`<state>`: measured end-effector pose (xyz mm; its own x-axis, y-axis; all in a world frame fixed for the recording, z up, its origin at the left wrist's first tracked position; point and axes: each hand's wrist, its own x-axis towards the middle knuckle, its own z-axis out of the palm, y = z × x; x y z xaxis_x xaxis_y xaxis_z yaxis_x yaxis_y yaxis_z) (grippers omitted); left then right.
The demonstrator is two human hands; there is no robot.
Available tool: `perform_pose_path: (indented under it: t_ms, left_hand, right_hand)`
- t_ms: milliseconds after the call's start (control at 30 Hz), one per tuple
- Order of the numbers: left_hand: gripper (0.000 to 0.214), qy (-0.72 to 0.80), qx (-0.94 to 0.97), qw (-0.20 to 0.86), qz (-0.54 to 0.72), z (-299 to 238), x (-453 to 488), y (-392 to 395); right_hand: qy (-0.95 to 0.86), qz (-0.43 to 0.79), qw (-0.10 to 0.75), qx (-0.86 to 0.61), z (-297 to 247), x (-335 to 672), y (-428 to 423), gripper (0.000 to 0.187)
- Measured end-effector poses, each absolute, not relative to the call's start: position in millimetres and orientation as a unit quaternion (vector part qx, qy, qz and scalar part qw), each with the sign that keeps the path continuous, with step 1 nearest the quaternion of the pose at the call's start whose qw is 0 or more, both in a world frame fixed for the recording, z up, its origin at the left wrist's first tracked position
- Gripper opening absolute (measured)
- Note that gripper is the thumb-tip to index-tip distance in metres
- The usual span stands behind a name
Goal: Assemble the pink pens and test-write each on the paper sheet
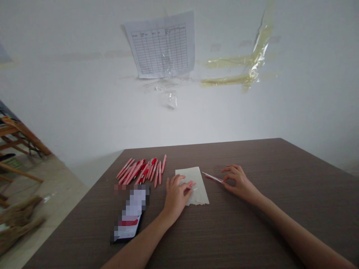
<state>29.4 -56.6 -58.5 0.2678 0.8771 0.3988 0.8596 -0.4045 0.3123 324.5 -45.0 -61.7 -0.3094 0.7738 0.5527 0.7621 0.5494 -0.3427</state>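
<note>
My left hand (176, 194) is over a small sheet of pale paper (196, 177) with a torn near edge. Its thumb and index finger pinch a small pink pen part (190, 184), mostly hidden by the fingers. To the right, my right hand (237, 181) grips the end of a pen refill (212, 177), slim, white and red, between thumb and index finger. The refill's tip points left toward the paper, with a gap between them. A pile of pink and red pens (140, 172) lies left of my left hand.
A phone (131, 215) with a pixelated screen rests on the brown table (224, 231), left of my left forearm. Behind the table stands a white wall with a taped printed chart (162, 46) and yellowish tape strips (227, 80). Wooden furniture (17, 130) shows at far left.
</note>
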Motion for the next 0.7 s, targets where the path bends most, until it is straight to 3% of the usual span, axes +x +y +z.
perform_pose_path:
  t_ms: [700]
  left_hand:
    - [0.015,0.535,0.801,0.007,0.269,-58.8,30.5,-56.3]
  right_hand:
    - [-0.813,0.002,0.35,-0.465,-62.1,325.3,-43.5,0.009]
